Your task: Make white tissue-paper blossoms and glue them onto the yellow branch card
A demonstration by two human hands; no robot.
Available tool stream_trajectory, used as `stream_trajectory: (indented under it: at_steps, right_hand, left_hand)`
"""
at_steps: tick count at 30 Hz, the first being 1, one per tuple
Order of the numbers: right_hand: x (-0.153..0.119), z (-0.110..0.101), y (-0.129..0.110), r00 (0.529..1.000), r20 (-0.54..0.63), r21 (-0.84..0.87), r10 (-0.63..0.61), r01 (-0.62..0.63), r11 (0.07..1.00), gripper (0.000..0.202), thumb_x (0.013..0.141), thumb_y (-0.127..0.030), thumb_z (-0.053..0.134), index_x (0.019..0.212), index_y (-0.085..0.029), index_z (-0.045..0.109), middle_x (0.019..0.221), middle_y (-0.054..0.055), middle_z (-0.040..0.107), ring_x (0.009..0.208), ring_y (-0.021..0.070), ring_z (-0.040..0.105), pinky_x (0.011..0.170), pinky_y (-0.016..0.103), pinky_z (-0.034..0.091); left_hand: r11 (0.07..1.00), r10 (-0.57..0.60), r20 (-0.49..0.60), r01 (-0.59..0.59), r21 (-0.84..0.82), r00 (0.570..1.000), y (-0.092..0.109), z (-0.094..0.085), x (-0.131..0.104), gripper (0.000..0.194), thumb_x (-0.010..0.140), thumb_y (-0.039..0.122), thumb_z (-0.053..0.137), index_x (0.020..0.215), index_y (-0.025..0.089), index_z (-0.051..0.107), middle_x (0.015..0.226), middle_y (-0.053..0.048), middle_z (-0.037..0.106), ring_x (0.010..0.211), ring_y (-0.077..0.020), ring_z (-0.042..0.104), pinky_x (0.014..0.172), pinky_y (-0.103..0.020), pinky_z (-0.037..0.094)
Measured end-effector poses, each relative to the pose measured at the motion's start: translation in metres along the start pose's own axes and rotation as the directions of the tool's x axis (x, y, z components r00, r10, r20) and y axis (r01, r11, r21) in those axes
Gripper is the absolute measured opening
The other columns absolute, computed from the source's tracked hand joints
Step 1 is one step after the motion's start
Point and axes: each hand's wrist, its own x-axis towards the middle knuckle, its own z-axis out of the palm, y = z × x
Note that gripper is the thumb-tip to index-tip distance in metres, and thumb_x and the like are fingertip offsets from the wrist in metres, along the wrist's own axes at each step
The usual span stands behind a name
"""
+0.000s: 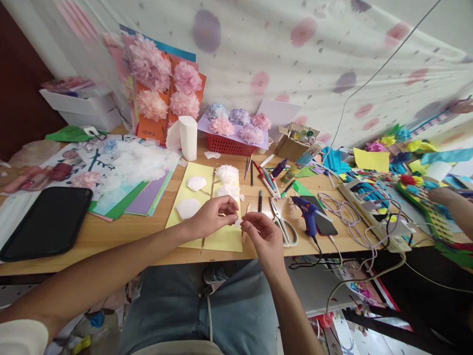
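My left hand [216,215] and my right hand [264,237] meet over the lower right of a folded yellow card [223,243]. Both have fingers pinched together at a small white piece of tissue paper [238,222], which is mostly covered by the fingertips. On the card's left half lie two flat white paper shapes [196,183]. Ruffled white tissue flowers [227,173] sit on the right half, the lower part of which is partly hidden by my hands. Scissors [283,224] with white handles lie just right of my right hand.
A blue glue gun [307,214] with its cord, markers [269,180] and a power strip [373,217] are to the right. A tissue roll [187,138] and a red basket [231,144] stand behind. A black tray [46,222] lies left. Another person's hand [449,199] is far right.
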Motion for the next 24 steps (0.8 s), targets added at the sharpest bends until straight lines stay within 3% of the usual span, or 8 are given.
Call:
stream_trajectory:
  at_steps: [4,6,11,18,21,23,24]
  right_hand:
    - [0.004,-0.005,-0.005,0.993,0.096,-0.182,0.069,-0.051,0.982,0.023,0.079,-0.042,0.073,0.08,-0.018,0.074,0.071,0.003,0.07,0.062,0.0162,0.062,0.058,0.027,0.05]
    - [0.003,-0.005,-0.006,0.992,0.109,-0.19,0.065,-0.044,0.981,0.025,0.08,-0.042,0.071,0.075,-0.018,0.073,0.066,0.002,0.067,0.058,0.0142,0.057,0.056,0.026,0.046]
    - [-0.002,0.006,-0.001,0.995,-0.094,-0.034,0.027,-0.03,0.999,0.029,0.081,-0.045,0.072,0.077,-0.017,0.072,0.065,0.001,0.066,0.059,0.0133,0.056,0.058,0.025,0.046]
    - [-0.003,0.026,0.011,0.978,-0.208,0.016,-0.002,0.006,1.0,0.029,0.086,-0.045,0.069,0.082,-0.016,0.072,0.071,0.004,0.069,0.065,0.0157,0.064,0.06,0.026,0.053]
    - [-0.008,0.019,0.018,0.961,-0.228,-0.181,-0.159,0.118,0.976,0.027,0.092,-0.039,0.063,0.1,-0.016,0.073,0.087,0.009,0.074,0.075,0.019,0.069,0.065,0.03,0.058]
    - [-0.015,0.006,0.023,0.921,-0.148,-0.43,-0.359,0.267,0.862,0.027,0.095,-0.033,0.06,0.113,-0.016,0.07,0.1,0.012,0.075,0.087,0.0224,0.07,0.075,0.037,0.06]
    - [-0.02,-0.002,0.026,0.893,-0.049,-0.548,-0.447,0.35,0.76,0.027,0.095,-0.03,0.059,0.117,-0.016,0.069,0.105,0.013,0.075,0.094,0.0248,0.069,0.083,0.041,0.06]
  left_hand:
    - [0.994,0.015,0.025,-0.017,0.106,1.0,0.006,0.002,-0.005,0.02,0.081,0.025,0.071,0.093,0.02,0.056,0.08,0.001,0.064,0.078,-0.0142,0.065,0.073,-0.027,0.049]
    - [0.99,0.007,0.018,-0.01,0.14,1.0,0.008,0.003,-0.007,0.02,0.082,0.029,0.07,0.094,0.02,0.057,0.082,0.0,0.066,0.079,-0.0152,0.066,0.075,-0.028,0.051]
    - [0.991,-0.031,0.038,0.025,0.131,0.999,0.006,0.005,-0.005,0.029,0.08,0.041,0.074,0.094,0.017,0.067,0.091,-0.006,0.07,0.086,-0.0186,0.067,0.077,-0.03,0.054]
    - [0.988,-0.155,-0.002,0.155,0.03,0.988,0.007,0.002,-0.003,0.033,0.076,0.047,0.075,0.081,0.015,0.071,0.073,-0.004,0.069,0.072,-0.0164,0.065,0.071,-0.03,0.056]
    - [0.971,-0.085,-0.069,0.098,0.217,0.994,0.008,-0.007,-0.001,0.029,0.08,0.045,0.068,0.08,0.017,0.072,0.073,-0.004,0.07,0.07,-0.0178,0.065,0.067,-0.029,0.054]
    - [0.891,0.034,-0.161,0.043,0.453,0.986,0.008,-0.015,0.002,0.025,0.084,0.041,0.062,0.08,0.018,0.072,0.077,-0.005,0.073,0.072,-0.0191,0.066,0.068,-0.031,0.052]
    - [0.824,0.095,-0.204,0.039,0.566,0.974,0.007,-0.02,0.004,0.024,0.086,0.038,0.059,0.08,0.019,0.073,0.081,-0.005,0.075,0.074,-0.0199,0.066,0.07,-0.032,0.051]
